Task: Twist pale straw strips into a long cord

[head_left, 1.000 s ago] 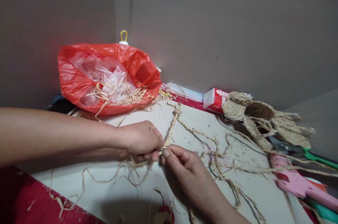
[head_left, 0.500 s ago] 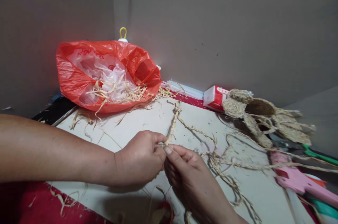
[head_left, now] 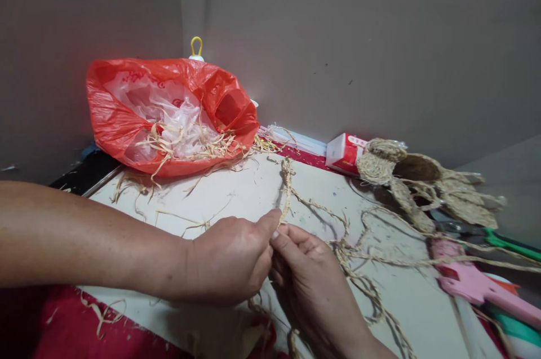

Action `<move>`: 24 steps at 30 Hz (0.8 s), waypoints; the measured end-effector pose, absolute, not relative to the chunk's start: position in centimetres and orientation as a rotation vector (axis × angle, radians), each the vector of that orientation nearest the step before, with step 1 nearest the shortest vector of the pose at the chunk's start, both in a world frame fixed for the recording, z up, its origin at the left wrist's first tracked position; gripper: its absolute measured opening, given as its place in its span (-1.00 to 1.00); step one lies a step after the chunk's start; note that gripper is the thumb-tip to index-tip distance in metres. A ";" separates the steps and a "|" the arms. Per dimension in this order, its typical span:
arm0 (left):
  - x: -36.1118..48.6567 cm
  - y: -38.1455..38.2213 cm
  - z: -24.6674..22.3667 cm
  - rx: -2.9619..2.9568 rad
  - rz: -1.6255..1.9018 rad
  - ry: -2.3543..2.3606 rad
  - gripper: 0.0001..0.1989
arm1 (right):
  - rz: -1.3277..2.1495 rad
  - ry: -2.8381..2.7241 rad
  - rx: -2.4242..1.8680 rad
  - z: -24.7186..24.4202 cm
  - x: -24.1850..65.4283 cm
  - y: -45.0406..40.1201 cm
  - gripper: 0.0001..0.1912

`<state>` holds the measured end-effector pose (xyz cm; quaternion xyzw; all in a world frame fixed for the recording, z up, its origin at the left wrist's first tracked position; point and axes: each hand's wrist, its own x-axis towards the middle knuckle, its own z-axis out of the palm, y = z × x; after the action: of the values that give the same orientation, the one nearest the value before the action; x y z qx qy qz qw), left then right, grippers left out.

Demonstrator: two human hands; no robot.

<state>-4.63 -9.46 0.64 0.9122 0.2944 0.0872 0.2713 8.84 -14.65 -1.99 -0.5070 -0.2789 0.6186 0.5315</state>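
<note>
A pale braided straw cord stands up from between my hands toward the back of the white board. My left hand has its fingers closed round the cord's lower part. Pressed against it, my right hand pinches the same spot between thumb and forefinger. The exact crossing of strands there is hidden by my fingers. From the cord's far end a thinner plaited length runs right into a loose tangle of cord. More of the cord hangs below my hands near the bottom edge.
Behind on the left, a red plastic bag holds loose straw strips. At the right lie woven straw pieces, a red-and-white box, a pink glue gun and a green-handled tool. Grey walls close off the back.
My hands have shifted slightly right along with the cord. My left hand has rolled over, its thumb side now covering more of the cord, and my right hand stays close against it.
</note>
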 end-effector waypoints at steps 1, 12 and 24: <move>-4.9 -9.5 0.9 2.423 0.240 0.784 -0.37 | 1.476 -0.692 -1.215 -1.9 8.9 -14.6 -0.66; -5.6 -6.7 1.6 1.573 0.277 0.796 -0.74 | 1.602 -0.820 -1.235 -1.4 9.4 -14.3 -0.65; -5.4 -6.1 0.6 1.549 0.299 0.735 -0.87 | 1.693 -0.873 -1.276 -1.5 10.1 -14.1 -0.67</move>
<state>-5.37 -6.08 0.56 0.6805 0.3230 0.1312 0.6445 10.07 -14.06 -1.51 -0.5073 -0.3470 0.6728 0.4118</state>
